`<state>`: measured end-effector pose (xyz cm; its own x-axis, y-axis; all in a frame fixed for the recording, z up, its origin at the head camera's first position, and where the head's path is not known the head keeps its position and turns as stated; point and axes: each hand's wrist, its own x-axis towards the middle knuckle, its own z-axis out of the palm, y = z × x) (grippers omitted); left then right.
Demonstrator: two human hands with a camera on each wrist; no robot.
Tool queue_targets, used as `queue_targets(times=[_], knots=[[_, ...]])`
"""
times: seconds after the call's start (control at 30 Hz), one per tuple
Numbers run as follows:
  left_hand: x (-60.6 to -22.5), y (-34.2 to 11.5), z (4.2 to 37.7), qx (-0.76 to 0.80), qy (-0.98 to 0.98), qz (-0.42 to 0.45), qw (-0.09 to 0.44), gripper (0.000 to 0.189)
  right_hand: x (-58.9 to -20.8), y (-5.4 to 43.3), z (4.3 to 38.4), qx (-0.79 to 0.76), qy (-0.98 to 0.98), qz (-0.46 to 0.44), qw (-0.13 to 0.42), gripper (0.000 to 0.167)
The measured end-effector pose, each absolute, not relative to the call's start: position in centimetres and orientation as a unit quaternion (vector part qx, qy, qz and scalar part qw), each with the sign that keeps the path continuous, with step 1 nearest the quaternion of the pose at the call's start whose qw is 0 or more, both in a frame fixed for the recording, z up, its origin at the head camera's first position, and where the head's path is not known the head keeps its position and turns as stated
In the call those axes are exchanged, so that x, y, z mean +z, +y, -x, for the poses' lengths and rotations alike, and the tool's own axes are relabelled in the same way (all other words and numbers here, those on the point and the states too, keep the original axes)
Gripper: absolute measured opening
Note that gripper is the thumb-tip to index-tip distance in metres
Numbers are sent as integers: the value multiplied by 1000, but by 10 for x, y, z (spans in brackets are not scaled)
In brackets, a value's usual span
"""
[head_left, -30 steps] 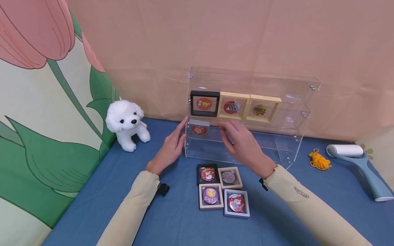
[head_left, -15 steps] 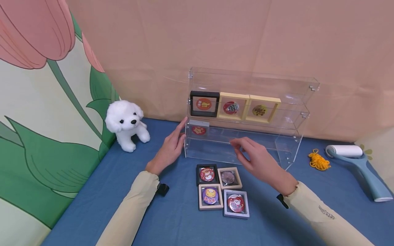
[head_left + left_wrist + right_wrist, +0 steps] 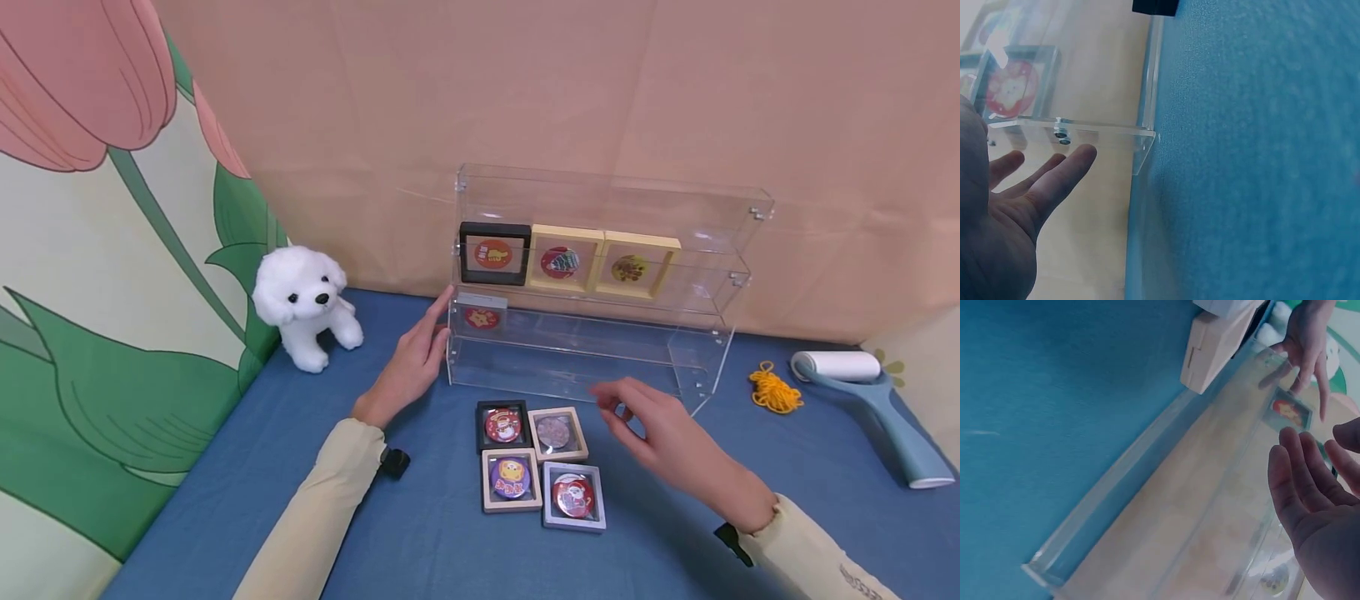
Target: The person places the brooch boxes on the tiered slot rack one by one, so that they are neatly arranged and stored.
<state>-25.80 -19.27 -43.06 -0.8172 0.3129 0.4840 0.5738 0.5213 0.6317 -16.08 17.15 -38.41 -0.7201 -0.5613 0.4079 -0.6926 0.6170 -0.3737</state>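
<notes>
My left hand [image 3: 408,362] rests with extended fingers against the left side of a clear acrylic display shelf [image 3: 540,379]. In the left wrist view its fingertips are right at the shelf's side panel. My right hand [image 3: 660,425] hovers over the cloth in front of the shelf, loosely bent and holding nothing. To its left lie framed round badges: a black frame [image 3: 502,426], a beige frame [image 3: 558,433], a second beige frame [image 3: 512,480] and a light grey frame [image 3: 573,497]. On the middle tier, at its left end, sits a framed badge with a red star design [image 3: 482,318].
The upper tier holds a black frame [image 3: 495,253] and two cream frames [image 3: 565,259]. A white plush dog [image 3: 303,304] sits left of the shelf. At right lie a yellow cord bundle [image 3: 776,389] and a blue-handled lint roller [image 3: 892,417] on the blue cloth.
My right hand has drawn back from the middle tier, moving down and to the right, in front of the shelf. The left hand stays at the shelf's side.
</notes>
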Motion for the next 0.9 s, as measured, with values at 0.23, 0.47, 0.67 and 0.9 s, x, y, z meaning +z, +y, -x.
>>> queue_targets(times=[0.23,0.47,0.67,0.9], knots=[[-430,-192,257,-416,-860,253,154,74,-390,185,145,270,-900,-328,99,36],[-429,-192,257,-414,-860,254,155,75,-404,199,126,269,-916,-295,54,37],[-429,-192,257,-415,-859,256,155,75,-408,216,111,274,-924,-266,28,40],[-429,-192,256,-414,-861,251,151,74,-409,234,100,264,-934,-221,-92,44]])
